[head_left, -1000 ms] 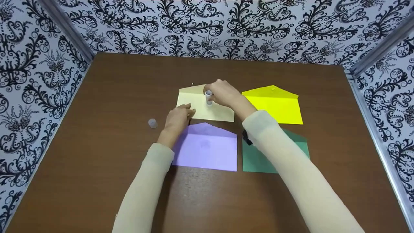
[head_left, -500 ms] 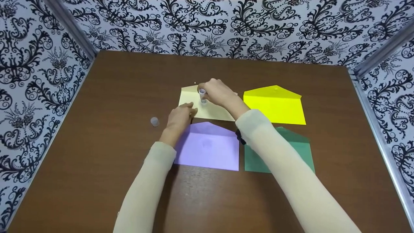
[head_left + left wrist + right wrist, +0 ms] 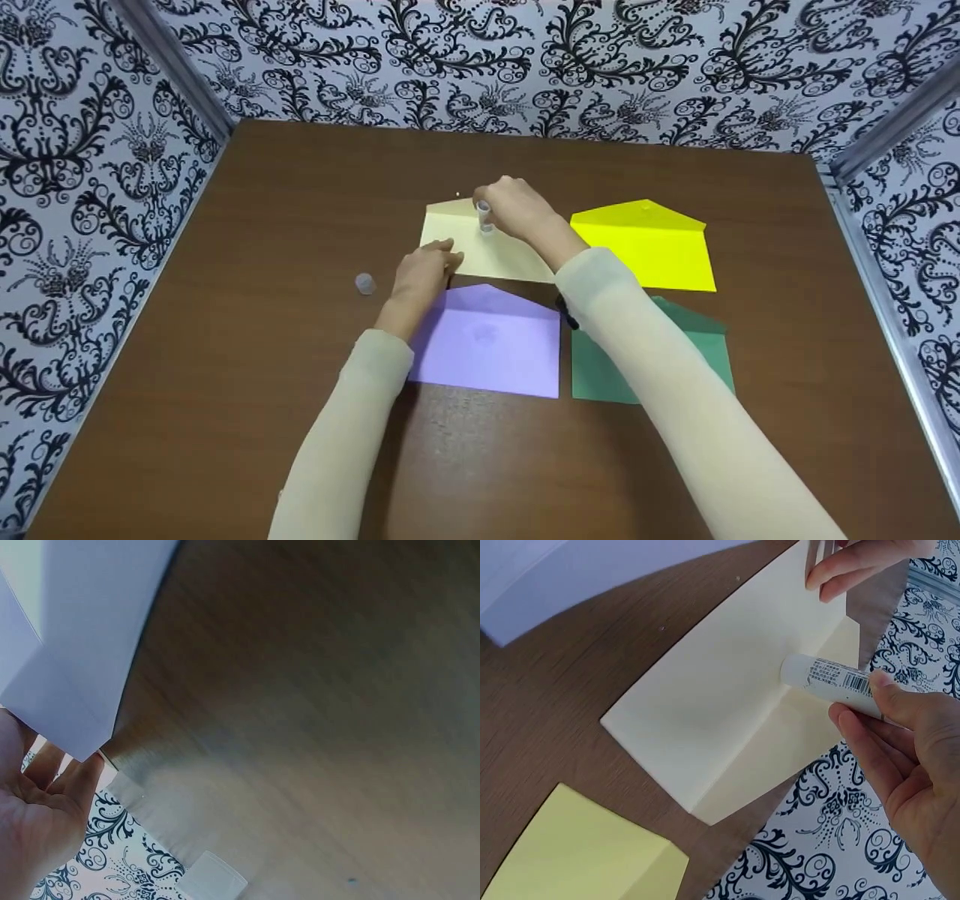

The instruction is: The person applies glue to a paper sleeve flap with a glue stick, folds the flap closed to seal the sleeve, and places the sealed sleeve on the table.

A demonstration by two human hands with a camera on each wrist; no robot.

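Observation:
My right hand (image 3: 517,210) pinches a white glue stick (image 3: 832,682) between thumb and fingers. Its lower end meets the cream envelope (image 3: 491,255) near the fold of the raised-looking flap (image 3: 795,727). Along that envelope's left edge, my left hand (image 3: 424,274) rests with extended fingertips on the paper. The right wrist view catches those fingers (image 3: 840,574) at the envelope's far corner. In the left wrist view, the left hand (image 3: 45,810) lies beside a pale paper corner. A small translucent white cap (image 3: 364,283) sits on the table left of the left hand.
A lilac envelope (image 3: 487,352) lies just below the cream one. To the right are a yellow envelope (image 3: 645,251) and a green envelope (image 3: 697,337), partly under my right sleeve. Black-patterned white panels (image 3: 480,67) border the brown table (image 3: 225,360).
My right hand slid the glue stick left along the cream envelope, then back right. The left hand stays at the envelope's left edge. The whole view shifted slightly.

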